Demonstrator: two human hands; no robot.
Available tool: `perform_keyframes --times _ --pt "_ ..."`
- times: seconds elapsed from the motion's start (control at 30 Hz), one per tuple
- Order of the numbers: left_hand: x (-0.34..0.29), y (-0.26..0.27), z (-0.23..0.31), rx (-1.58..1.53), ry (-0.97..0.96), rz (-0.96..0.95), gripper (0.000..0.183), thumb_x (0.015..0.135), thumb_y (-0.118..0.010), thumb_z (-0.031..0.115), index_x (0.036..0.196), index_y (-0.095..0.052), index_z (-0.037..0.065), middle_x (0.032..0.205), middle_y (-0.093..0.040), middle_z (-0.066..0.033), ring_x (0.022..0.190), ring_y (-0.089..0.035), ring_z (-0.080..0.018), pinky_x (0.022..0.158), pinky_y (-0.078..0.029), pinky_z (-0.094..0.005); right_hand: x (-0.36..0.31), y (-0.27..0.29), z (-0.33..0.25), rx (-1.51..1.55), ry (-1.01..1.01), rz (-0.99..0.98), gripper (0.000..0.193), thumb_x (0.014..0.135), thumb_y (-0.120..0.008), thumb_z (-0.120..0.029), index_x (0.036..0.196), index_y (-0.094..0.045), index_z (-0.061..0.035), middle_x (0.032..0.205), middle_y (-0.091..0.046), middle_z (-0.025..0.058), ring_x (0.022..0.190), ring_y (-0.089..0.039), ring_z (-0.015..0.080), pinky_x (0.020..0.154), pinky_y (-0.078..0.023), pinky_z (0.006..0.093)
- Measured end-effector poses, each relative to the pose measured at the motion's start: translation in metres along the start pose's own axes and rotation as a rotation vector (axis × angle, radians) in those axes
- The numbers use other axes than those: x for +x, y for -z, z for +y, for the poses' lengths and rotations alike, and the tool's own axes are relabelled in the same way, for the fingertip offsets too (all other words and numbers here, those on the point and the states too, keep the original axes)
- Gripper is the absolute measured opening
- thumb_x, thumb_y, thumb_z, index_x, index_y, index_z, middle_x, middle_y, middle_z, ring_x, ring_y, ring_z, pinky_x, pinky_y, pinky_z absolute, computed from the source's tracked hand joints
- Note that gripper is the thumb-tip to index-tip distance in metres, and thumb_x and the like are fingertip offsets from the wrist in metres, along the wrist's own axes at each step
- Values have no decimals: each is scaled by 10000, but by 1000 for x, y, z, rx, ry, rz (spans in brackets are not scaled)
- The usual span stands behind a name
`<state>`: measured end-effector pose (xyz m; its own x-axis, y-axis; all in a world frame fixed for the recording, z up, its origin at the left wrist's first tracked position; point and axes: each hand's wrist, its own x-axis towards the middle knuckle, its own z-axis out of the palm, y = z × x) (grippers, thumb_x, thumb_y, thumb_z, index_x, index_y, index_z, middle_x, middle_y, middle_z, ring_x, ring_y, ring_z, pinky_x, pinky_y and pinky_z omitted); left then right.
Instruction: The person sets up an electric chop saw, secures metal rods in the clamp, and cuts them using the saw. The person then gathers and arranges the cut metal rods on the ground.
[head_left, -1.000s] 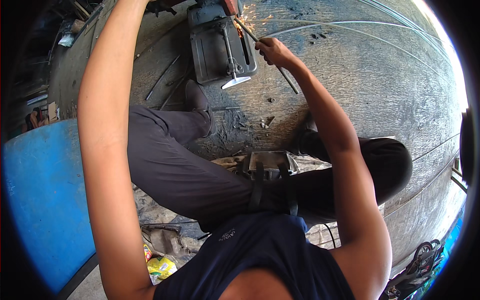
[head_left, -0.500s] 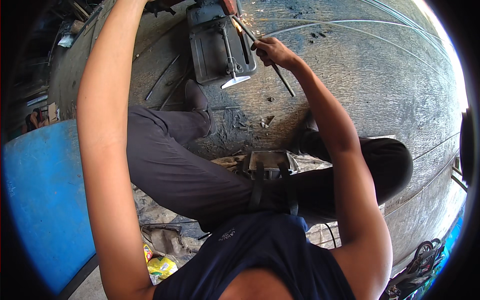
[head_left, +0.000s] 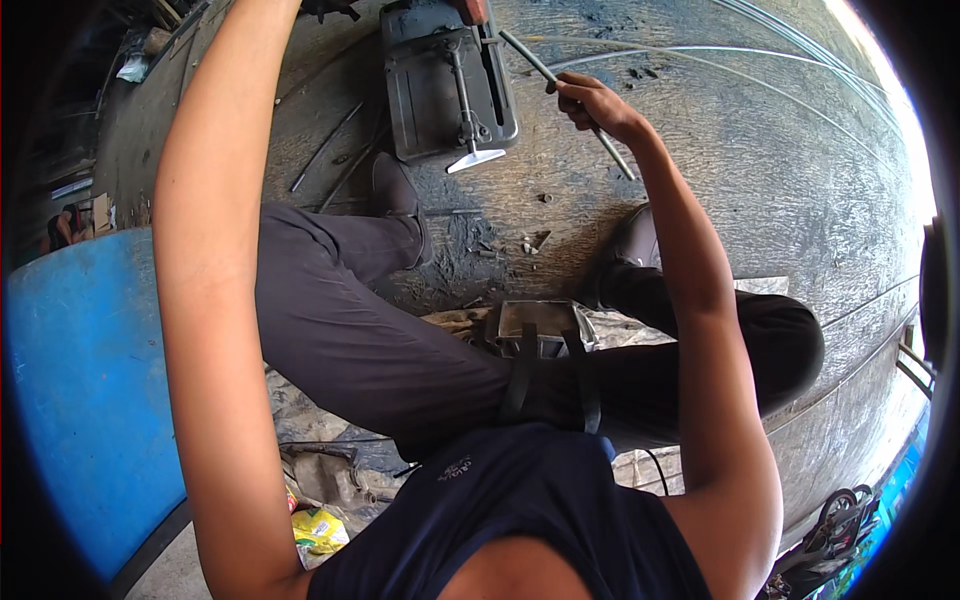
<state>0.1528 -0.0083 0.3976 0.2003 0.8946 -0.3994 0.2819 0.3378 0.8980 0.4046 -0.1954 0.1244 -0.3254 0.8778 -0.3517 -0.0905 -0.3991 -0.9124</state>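
Note:
My right hand [head_left: 597,105] is closed round a thin grey metal rod [head_left: 612,153]. The rod's upper end stands apart from the black cut-off saw base [head_left: 420,115], just to its right. On that base lies a vise screw [head_left: 461,90] ending in a pale flat T-handle [head_left: 476,160]. A reddish part of the saw [head_left: 470,10] shows at the top edge, cut off by the picture. My left arm reaches up past the top edge, so its hand is out of sight. Near there is a dark part [head_left: 330,9] I cannot make out.
Dark rods [head_left: 327,146] lie on the floor left of the saw. Long thin metal rods [head_left: 700,50] stretch across the upper right. A small nut-like ring [head_left: 544,198] and scraps lie before my feet. A blue panel [head_left: 90,380] stands at left; a person [head_left: 66,228] is beyond it.
My right hand has moved right, drawing the rod away from the saw. The sparks at the rod's upper end are gone. My right foot shows more.

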Motion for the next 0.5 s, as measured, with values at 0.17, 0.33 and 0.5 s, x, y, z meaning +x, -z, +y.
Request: perform_keyframes --times 0.17,0.33,0.5 --pt "2 2 -2 -10 14 25 263 765 -562 335 795 -584 75 689 -594 -84 597 -590 -238 644 -563 -410 13 12 -12 -601 200 183 407 979 -500 -385 1042 -658 -17 795 -621 62 649 -566 179 615 -464 330" --pt "3 6 -1 -26 -15 -64 247 780 -549 319 783 -578 73 667 -568 -78 579 -572 -235 643 -559 -414 24 29 -36 -996 224 321 449 970 -491 -443 1065 -673 -43 863 -684 180 850 -672 334 763 -502 449" --pt "10 6 -2 -83 24 -116 225 787 -535 294 781 -571 72 663 -551 -69 571 -557 -221 625 -553 -396 47 46 -50 -1229 266 366 418 962 -507 -459 995 -698 -89 848 -691 163 851 -679 331 754 -516 456"
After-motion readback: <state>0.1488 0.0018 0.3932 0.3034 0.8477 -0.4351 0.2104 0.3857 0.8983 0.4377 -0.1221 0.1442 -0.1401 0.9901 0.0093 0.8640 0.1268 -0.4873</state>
